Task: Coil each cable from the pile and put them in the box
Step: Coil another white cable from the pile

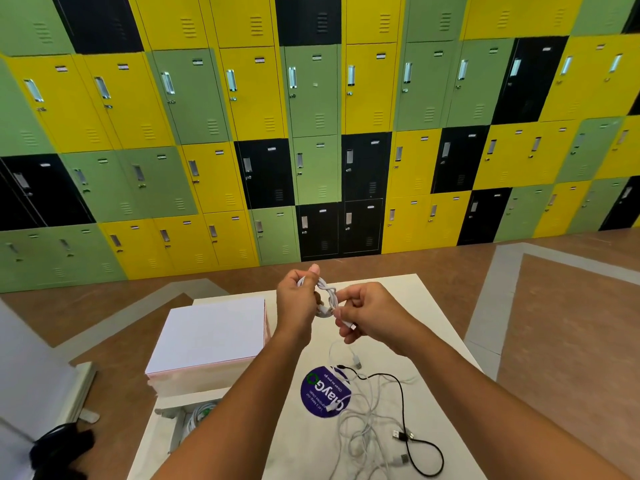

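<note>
Above the white table [398, 306], my left hand [298, 301] grips a small coil of white cable [327, 296]. My right hand [370, 315] pinches the loose end of that cable near its plug. A pile of tangled white cables [363, 420] lies on the table near me, with a black USB cable [412, 441] looped across it. At the table's left edge sits a box [187, 422], partly hidden by my left forearm, with coiled white cables inside. Its white lid [211, 337] lies flat beyond it.
A round purple sticker [323, 393] is on the table under the pile. A wall of green, yellow and black lockers [311, 133] stands beyond the table. A black object [62, 448] lies on the floor at the lower left.
</note>
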`<state>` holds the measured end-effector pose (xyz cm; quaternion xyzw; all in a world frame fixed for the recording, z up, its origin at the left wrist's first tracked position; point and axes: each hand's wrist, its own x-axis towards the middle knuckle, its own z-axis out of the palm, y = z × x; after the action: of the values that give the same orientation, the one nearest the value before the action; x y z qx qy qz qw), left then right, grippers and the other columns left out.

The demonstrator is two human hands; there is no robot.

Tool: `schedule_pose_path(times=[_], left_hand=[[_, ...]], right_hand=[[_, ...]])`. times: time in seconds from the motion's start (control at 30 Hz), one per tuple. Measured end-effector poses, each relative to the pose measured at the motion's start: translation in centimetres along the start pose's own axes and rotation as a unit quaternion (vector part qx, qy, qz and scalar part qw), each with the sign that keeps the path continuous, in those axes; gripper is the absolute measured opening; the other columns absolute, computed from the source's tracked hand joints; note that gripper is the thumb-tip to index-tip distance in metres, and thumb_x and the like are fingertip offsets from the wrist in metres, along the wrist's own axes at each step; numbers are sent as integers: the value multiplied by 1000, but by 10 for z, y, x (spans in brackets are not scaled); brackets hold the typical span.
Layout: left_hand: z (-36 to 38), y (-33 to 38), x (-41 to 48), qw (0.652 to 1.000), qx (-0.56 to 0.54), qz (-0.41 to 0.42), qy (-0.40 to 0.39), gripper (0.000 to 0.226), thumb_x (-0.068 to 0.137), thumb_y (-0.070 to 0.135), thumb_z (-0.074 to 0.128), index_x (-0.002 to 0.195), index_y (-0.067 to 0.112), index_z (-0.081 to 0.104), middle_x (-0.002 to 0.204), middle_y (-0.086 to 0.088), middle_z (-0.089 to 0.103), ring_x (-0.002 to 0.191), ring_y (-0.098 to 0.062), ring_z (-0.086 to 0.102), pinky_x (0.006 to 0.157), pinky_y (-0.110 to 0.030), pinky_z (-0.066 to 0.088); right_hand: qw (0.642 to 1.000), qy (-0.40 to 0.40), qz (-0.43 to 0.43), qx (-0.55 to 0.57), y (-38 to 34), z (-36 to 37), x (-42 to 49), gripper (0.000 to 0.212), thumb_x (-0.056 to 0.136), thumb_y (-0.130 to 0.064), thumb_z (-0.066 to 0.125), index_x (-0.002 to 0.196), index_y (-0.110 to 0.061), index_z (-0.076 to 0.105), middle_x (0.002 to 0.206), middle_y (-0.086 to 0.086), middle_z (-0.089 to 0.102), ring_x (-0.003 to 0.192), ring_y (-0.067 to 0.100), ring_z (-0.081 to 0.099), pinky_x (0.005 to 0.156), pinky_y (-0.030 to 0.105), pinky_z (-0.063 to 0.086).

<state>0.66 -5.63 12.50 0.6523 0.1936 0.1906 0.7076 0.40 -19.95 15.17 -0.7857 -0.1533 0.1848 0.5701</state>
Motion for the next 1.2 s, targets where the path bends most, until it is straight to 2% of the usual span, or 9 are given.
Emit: schedule_pose_path(times=[0.1,0.2,0.33,0.5,0.67,0.8,0.93,1.07,1.2], left_hand=[[-6,4,4,998,-14,-8,-58,18,100,24,60,91,10,66,68,-6,55,57,-16,50,55,-31,49],[-9,6,2,995,0,16,-101,12,99,19,61,101,10,69,73,-6,59,60,-17,54,60,-33,54],[-10,6,-2,982,51,55,-173,19,85,14,78,103,16,70,95,-5,69,85,-23,69,74,-39,63],[-11,5,-3,974,122,115,-155,12,90,13,73,100,18,69,98,-4,69,86,-16,67,63,-19,55],[-10,3,-5,973,97,152,-141,5,96,10,64,100,11,66,88,-5,66,70,-11,66,60,-24,58],[-9,0,-8,983,49,121,-130,5,97,10,63,101,9,66,86,-3,66,65,-7,65,59,-24,57],[-12,1,-1,989,24,82,-122,10,97,15,64,105,13,69,86,-7,66,68,-13,60,63,-28,56],[-17,6,5,986,42,57,-153,16,100,16,60,108,14,73,85,-9,72,70,-15,66,69,-33,58],[-15,8,4,986,54,22,-157,13,99,18,60,103,12,71,79,-7,69,73,-18,67,65,-31,54]], right_hand=[[999,48,-10,-25,3,-4,2,31,96,-4,62,126,-7,63,85,20,71,61,16,65,57,27,59],[996,74,-15,-42,5,-12,5,37,94,-4,64,130,-13,60,82,17,72,62,17,66,55,26,57],[994,81,-40,-68,4,-17,6,35,91,0,63,121,-18,61,76,16,70,58,16,64,55,28,57],[991,69,-40,-108,3,-15,6,40,94,-2,59,128,-22,63,74,11,68,57,15,57,52,27,51],[993,44,-41,-101,-1,-10,6,43,93,-1,55,130,-22,65,68,5,57,56,14,45,50,26,38],[993,38,-43,-103,-1,-14,8,37,93,-1,55,125,-16,67,63,0,51,53,13,40,49,27,36],[989,64,-81,-102,-5,-20,7,32,97,-4,58,120,-23,68,78,7,62,65,16,55,58,28,53],[989,81,-99,-78,-4,-25,8,27,96,-2,59,113,-21,71,78,9,64,65,17,59,60,30,57],[989,81,-96,-81,-1,-25,9,25,95,-3,63,113,-18,72,82,11,68,66,17,63,62,28,60]])
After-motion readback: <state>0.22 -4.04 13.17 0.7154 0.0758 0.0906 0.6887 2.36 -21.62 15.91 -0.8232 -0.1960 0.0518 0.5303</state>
